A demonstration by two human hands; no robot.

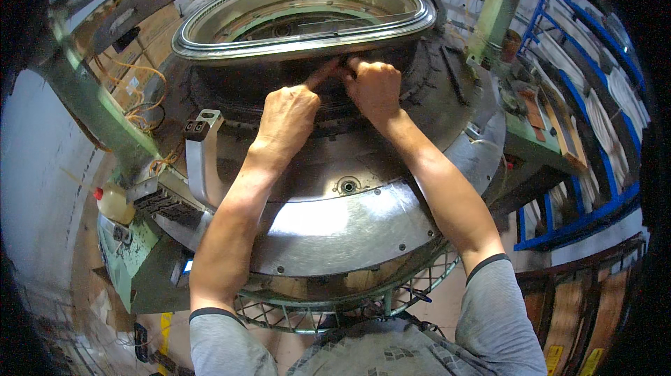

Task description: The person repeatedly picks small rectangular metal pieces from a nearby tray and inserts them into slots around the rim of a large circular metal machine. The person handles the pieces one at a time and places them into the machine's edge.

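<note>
Both my arms reach forward over a large round machine to the dark cylinder wall [244, 74] below its shiny grooved metal ring [304, 49]. My left hand [290, 114] has its index finger stretched toward the wall, the other fingers curled in. Beside it my right hand [376, 89] is closed, thumb and forefinger bent toward the same spot. The fingertips of both hands nearly meet just under the ring. Whatever they pinch there, if anything, is too small and dark to make out. Below the hands lies a polished curved metal plate [335, 233] with a round hole fitting [347, 185].
An upright metal bracket [203, 156] stands left of my left forearm. Green posts [105, 107] frame the machine. A yellowish bottle with a red cap [115, 205] sits at the left. On the right are a green side table [531, 140] with tools and a blue rack [580, 226].
</note>
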